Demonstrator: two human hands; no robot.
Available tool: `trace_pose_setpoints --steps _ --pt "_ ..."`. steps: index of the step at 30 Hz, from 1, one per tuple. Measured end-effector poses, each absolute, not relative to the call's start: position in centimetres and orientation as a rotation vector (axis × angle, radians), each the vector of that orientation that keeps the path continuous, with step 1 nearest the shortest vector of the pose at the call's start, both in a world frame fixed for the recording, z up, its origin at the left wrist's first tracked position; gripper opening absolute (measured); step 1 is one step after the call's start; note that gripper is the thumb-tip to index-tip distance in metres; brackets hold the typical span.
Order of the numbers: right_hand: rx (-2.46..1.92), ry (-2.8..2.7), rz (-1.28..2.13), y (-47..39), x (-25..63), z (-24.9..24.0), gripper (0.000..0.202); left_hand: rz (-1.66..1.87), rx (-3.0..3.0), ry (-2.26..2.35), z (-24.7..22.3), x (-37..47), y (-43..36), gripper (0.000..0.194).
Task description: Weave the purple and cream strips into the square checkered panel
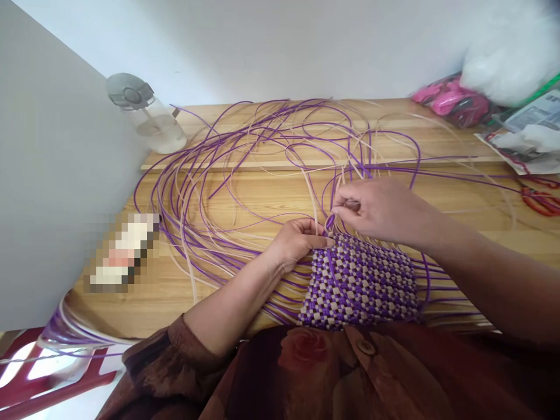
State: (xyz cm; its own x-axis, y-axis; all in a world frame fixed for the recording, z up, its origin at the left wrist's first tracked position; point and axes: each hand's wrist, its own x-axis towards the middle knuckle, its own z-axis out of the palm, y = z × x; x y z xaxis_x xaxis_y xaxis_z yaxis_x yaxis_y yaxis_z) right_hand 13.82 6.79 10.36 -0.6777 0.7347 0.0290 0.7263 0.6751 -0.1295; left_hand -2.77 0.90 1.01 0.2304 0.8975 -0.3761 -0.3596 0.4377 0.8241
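A woven panel (363,280) in a purple and beige check lies on the table close to my body. Long loose purple and beige cords (210,157) run out from its edges. My left hand (301,242) pinches the panel's far left corner, thumb on top and fingers beneath. Just above that corner my right hand (365,207) is closed, thumb and forefinger pressed together on a purple cord (331,220) at the weave's edge. A beige cord (311,201) stands up beside my left fingers. The curled fingers hide part of the gripped cord.
A clear bottle (151,116) with a grey lid stands at the back left. A pixelated oblong item (126,251) lies at the left. Red-handled scissors (542,198), a pink bundle (452,102) and a white fluffy bag (511,58) are at the right. Cords hang over the left table edge.
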Motion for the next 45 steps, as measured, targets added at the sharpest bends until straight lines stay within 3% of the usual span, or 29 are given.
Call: trace_pose_setpoints --steps 9,14,19,23,28,37,45 --pt "-0.979 -2.696 0.358 7.1 12.7 10.1 0.017 0.992 0.699 0.935 1.2 -2.8 0.9 0.031" --pt "-1.29 -2.787 0.271 8.5 11.9 9.8 0.017 1.01 0.667 0.93 1.0 -2.6 0.8 0.031" --pt "-1.296 -2.788 0.052 5.9 13.5 10.8 0.02 0.97 0.626 0.907 1.0 -2.8 0.9 0.033" --pt "-1.304 -2.928 0.475 4.2 14.5 10.6 0.028 0.965 0.628 0.862 1.3 -3.0 1.0 0.041" --pt "-1.27 -2.649 1.102 3.3 15.1 8.9 0.029 1.086 0.601 0.889 1.5 -2.7 0.8 0.04" --pt "-1.398 -2.204 1.131 2.4 14.2 6.0 0.036 1.087 0.598 0.978 1.0 -1.9 0.4 0.028" --pt "-1.245 -2.008 1.221 2.1 14.5 3.3 0.035 1.14 0.461 1.043 1.1 -0.9 0.0 0.034"
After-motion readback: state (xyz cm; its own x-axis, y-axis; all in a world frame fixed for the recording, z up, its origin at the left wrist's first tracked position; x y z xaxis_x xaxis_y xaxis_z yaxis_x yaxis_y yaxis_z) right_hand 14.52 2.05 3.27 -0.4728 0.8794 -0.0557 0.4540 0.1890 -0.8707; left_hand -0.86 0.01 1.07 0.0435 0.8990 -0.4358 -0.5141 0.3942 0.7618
